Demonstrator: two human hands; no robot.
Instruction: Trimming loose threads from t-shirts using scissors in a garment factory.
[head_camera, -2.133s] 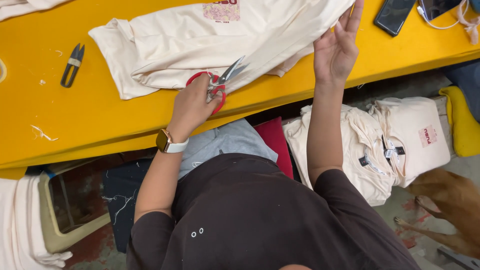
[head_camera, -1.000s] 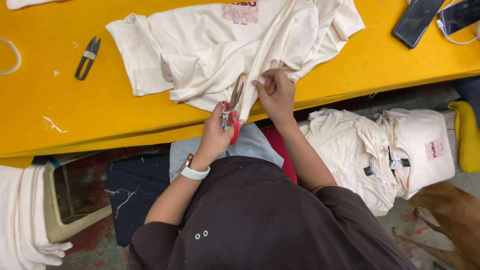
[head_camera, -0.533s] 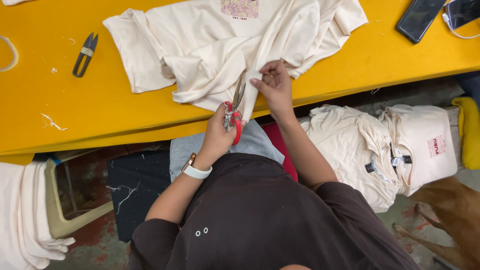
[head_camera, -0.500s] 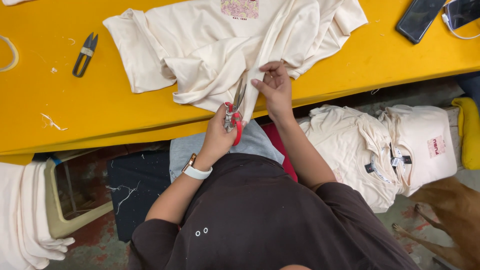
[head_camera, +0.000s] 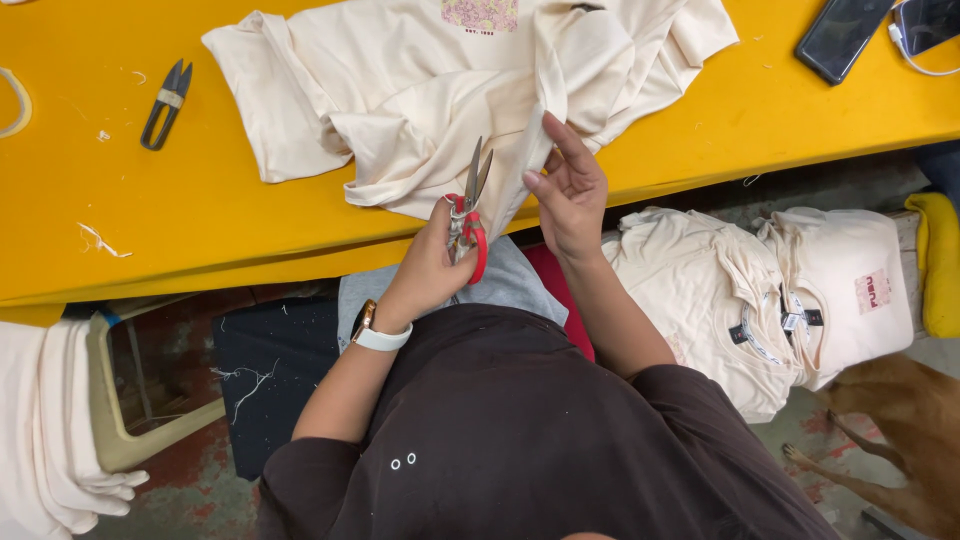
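Note:
A cream T-shirt (head_camera: 420, 80) with a small printed patch lies crumpled on the yellow table (head_camera: 150, 220), one fold hanging over the near edge. My left hand (head_camera: 425, 270), with a white watch on its wrist, grips red-handled scissors (head_camera: 470, 205) whose blades point up at that fold and are slightly apart. My right hand (head_camera: 570, 190) is just right of the blades and pinches the hanging edge of the shirt between thumb and fingers, the other fingers spread.
Black thread snips (head_camera: 165, 103) lie at the table's left. Two phones (head_camera: 843, 38) lie at its far right. Folded cream shirts (head_camera: 740, 300) are stacked on the floor to the right, beside a brown dog (head_camera: 900, 440). More cream cloth (head_camera: 40, 430) and a beige stool (head_camera: 130, 400) are at the left.
My right hand came down from the top of the shirt to the hanging fold beside the scissors. The scissors rose slightly toward the cloth, and the right fingers have spread.

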